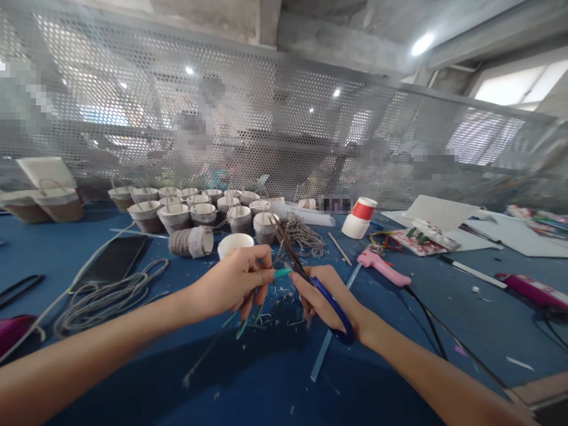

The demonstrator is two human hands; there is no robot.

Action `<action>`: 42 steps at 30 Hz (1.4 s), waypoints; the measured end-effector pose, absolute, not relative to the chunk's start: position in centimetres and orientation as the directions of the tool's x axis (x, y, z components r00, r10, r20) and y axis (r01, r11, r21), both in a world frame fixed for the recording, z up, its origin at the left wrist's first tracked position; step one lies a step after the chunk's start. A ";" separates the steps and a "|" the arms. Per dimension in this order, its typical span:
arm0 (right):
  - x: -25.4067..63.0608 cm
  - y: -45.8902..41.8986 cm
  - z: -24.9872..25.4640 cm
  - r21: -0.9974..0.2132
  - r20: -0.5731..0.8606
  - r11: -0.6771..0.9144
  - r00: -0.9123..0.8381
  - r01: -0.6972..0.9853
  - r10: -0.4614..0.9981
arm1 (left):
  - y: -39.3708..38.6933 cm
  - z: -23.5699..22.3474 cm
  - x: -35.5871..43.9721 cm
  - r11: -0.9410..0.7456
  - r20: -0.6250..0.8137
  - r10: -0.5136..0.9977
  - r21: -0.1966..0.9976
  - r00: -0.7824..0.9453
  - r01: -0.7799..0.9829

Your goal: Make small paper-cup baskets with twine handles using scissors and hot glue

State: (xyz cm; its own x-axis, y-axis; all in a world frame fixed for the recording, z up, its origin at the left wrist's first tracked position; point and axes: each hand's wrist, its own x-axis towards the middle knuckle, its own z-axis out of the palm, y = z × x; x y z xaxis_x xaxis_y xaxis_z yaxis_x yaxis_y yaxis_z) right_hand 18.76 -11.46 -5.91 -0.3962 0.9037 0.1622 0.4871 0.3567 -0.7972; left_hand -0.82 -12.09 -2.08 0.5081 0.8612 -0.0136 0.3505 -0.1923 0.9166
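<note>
My left hand is closed, pinching a thin teal strip between thumb and fingers. More teal ends dangle below its fingers. A pair of scissors with dark blue handles is gripped in my right hand, blades pointing up and away to the left. The strip's right end reaches the fingertips of my right hand; whether they pinch it too I cannot tell. Just behind my left hand stands a white paper cup. A cup wrapped in grey cord lies on its side to the left.
Several small cord-handled buckets stand in rows at the back. Loose grey cord lies by a dark phone on the left. On the right are a pink glue gun with a cable, stacked paper cups and a clear glue stick.
</note>
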 end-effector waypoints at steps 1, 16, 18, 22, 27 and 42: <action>18.8 -11.4 -5.9 -0.782 0.166 0.362 -0.390 0.507 0.906 | -12.0 -2.0 -0.9 -0.201 -0.009 0.861 0.912 0.509 0.357; 18.5 -11.6 -5.1 -0.775 0.146 0.313 -0.327 0.548 0.934 | -11.5 -1.9 -1.4 -0.237 0.004 0.842 0.901 0.540 0.363; 18.6 -11.6 -5.1 -0.771 0.185 0.362 -0.359 0.524 0.915 | -11.5 -1.9 -1.4 -0.238 0.005 0.843 0.900 0.538 0.365; 18.8 -11.4 -5.3 -0.742 0.221 0.410 -0.384 0.530 0.897 | -11.5 -2.0 -1.3 -0.228 -0.003 0.845 0.903 0.535 0.364; 18.8 -10.9 -5.7 -0.553 0.376 0.545 -0.395 0.630 0.838 | -11.7 -1.9 -1.2 -0.226 -0.004 0.847 0.903 0.531 0.366; 19.6 -9.2 -5.8 -0.899 0.217 0.228 -0.071 0.373 0.974 | -10.2 -2.4 -1.4 -0.147 0.001 0.847 0.961 0.531 0.233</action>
